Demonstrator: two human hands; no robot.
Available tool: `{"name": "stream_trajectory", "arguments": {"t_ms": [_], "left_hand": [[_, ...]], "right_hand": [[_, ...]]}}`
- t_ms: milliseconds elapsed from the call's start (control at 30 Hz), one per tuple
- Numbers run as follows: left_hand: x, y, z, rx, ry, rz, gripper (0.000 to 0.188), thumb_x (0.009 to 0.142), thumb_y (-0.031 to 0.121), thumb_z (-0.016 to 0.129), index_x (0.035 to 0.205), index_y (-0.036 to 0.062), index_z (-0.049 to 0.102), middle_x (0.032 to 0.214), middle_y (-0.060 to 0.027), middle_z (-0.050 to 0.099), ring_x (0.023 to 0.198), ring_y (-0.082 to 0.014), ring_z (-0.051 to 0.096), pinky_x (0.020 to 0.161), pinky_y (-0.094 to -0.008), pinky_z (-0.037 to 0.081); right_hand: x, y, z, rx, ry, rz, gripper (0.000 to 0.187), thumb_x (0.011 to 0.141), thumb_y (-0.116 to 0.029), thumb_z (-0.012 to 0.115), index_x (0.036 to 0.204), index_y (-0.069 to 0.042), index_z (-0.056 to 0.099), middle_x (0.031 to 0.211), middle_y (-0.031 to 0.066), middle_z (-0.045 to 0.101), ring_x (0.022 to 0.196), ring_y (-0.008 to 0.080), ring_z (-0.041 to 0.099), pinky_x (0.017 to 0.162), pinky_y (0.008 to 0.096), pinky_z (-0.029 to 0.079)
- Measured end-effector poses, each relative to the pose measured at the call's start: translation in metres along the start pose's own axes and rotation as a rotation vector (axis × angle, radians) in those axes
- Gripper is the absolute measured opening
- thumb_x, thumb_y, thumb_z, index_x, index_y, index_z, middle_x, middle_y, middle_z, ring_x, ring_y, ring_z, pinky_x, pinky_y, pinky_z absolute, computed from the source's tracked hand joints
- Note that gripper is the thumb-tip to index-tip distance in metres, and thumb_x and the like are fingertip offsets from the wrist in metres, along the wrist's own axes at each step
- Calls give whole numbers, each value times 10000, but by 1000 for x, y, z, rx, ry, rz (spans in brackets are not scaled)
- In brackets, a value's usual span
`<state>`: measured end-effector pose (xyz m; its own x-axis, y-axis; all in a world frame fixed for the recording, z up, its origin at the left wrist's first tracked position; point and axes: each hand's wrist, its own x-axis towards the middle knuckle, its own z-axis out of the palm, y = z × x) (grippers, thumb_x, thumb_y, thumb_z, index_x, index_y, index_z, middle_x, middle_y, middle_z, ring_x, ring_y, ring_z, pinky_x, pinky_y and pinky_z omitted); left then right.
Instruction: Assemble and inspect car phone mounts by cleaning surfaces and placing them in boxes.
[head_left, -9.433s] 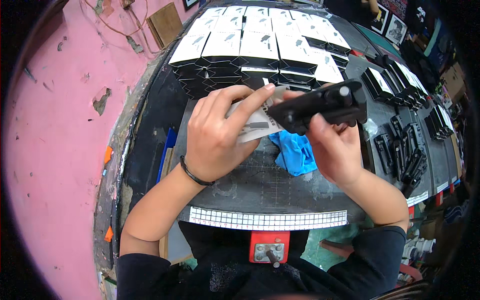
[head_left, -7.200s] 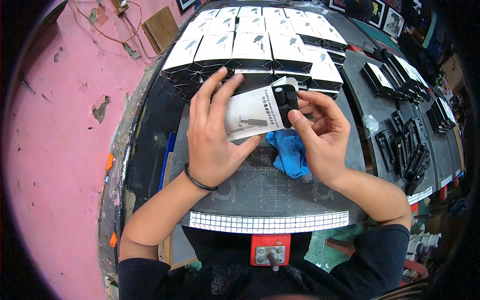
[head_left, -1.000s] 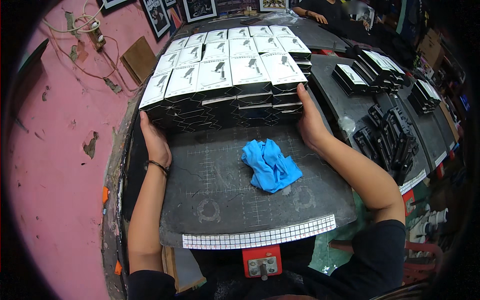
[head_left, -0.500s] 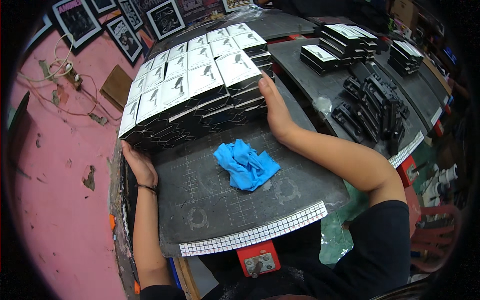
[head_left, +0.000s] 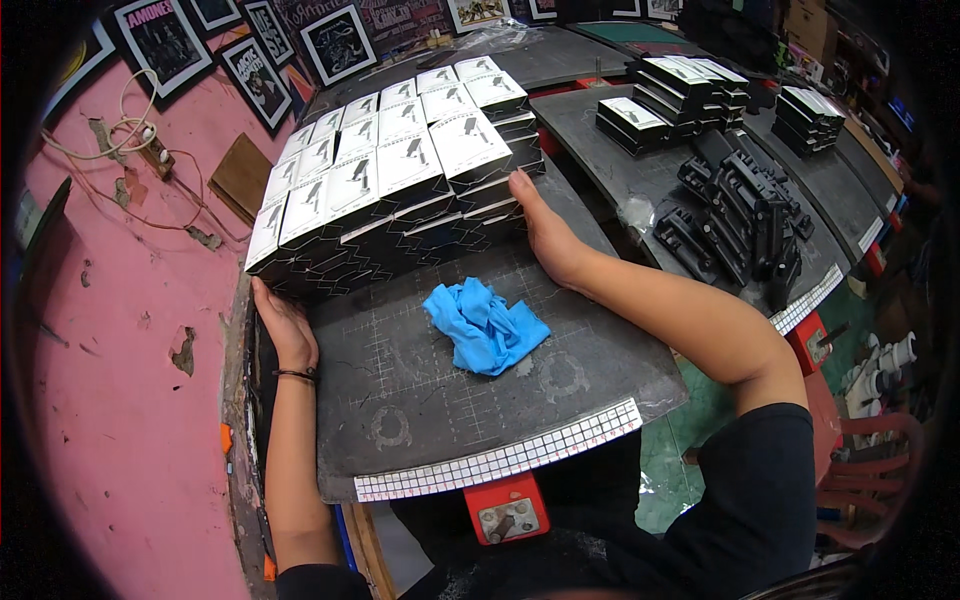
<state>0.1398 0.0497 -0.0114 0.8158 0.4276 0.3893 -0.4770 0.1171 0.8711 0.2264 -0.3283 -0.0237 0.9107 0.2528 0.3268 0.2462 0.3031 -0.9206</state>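
Looking down past a chipped pink wall (head_left: 130, 400) at far left. Holding the left hand (head_left: 288, 332) open along the left end of a wide block of stacked white-topped black boxes (head_left: 395, 182), seeming to touch its near corner, gripping no single box; wearing a dark band (head_left: 295, 374) on that wrist. Having the block standing toward the far part of a dark counter (head_left: 340, 400), with a crumpled blue cloth (head_left: 485, 328) lying in front and a white gridded strip (head_left: 500, 450) running along the near edge. Resting the right hand (head_left: 550, 240) open against the block's right end, hiding most fingers from view. Facing clear plastic (head_left: 637, 213), piled black devices (head_left: 735, 215) and smaller box stacks (head_left: 685, 85) on a second counter (head_left: 590, 130) farther right.
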Motion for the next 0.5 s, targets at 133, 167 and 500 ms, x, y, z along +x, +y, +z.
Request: {"name": "stream_trajectory", "arguments": {"t_ms": [133, 167, 500], "left_hand": [[0, -8, -8, 34, 55, -15, 764, 1162, 634, 429, 1703, 95, 400, 1716, -46, 469, 1581, -213, 405, 1310, -418, 260], [1, -9, -14, 53, 61, 0, 768, 1162, 627, 437, 1708, 89, 390, 1721, -55, 461, 1584, -221, 400, 1311, -424, 256], [3, -8, -16, 390, 217, 374, 669, 1214, 403, 419, 1720, -18, 299, 1750, -208, 373, 1624, -307, 364, 1340, -440, 258]], "right_hand": [[-4, -4, 4, -52, 88, -43, 1004, 1097, -707, 523, 1752, 8, 261, 1800, 250, 294, 1670, 356, 287, 1345, 424, 206], [-4, -4, 7, -56, 85, -44, 1004, 1097, -707, 523, 1752, 8, 261, 1800, 250, 294, 1670, 356, 287, 1345, 424, 206], [-6, -17, 11, -598, 297, -482, 711, 910, -233, 898, 1497, -49, 541, 1420, 197, 569, 1301, 357, 594, 1120, 468, 498]]}}
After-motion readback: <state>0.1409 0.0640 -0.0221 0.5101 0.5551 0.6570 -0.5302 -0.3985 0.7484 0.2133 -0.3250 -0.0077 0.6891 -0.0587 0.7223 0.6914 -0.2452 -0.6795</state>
